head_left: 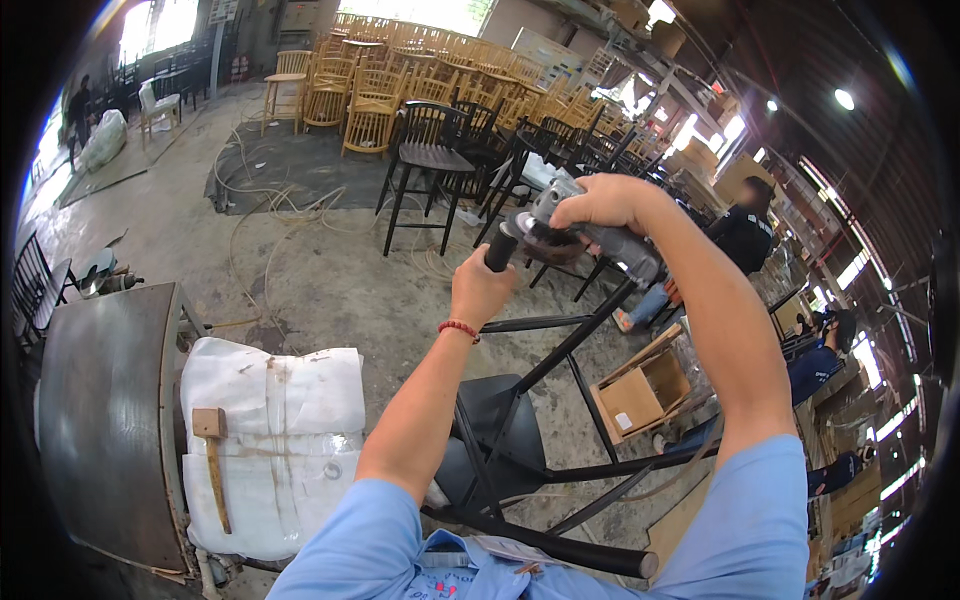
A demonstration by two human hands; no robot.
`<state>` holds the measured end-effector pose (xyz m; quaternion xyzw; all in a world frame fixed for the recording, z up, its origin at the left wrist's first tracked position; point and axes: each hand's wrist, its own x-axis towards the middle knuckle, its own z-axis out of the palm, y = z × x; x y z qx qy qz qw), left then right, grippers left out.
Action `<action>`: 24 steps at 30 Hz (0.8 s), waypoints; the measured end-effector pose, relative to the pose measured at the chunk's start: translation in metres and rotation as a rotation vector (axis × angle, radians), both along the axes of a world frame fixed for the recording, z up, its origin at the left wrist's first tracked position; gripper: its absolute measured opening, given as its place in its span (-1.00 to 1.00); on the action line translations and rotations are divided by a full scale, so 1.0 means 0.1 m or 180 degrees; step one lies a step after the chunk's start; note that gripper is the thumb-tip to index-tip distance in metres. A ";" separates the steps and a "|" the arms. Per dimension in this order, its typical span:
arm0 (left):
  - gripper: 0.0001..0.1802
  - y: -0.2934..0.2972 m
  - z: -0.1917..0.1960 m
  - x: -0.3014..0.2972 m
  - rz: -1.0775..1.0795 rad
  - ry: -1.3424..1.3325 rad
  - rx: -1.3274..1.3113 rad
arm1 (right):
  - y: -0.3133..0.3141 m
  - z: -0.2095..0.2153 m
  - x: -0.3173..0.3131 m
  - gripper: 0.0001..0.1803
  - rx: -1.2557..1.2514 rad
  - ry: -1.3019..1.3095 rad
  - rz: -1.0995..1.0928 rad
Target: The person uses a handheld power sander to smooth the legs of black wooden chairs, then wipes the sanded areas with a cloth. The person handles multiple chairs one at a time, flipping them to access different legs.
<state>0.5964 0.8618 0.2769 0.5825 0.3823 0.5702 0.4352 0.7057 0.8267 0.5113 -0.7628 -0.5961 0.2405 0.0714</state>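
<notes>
A wide workshop hall with a stained concrete floor [330, 280]; pale wooden chairs [372, 100] stacked at the far end, black bar stools [430, 160] in front of them, loose cable looping across the ground; at my left a white padded block [270, 440] carries a wooden mallet [213, 460] near its left edge, beside a dark metal table [100, 420]; a seated person [740, 235] works at right. I hold an angle grinder [580, 235] above an overturned black chair frame [540, 400]; my left hand [483, 288] is wrapped tight round its black side handle; my right hand [605, 203] is clenched over the grey body.
</notes>
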 end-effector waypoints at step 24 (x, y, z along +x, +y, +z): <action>-0.68 -0.07 0.02 0.00 -0.0085 0.0085 -0.0049 | -0.13 0.00 0.01 -0.48 0.0240 -0.0469 0.0148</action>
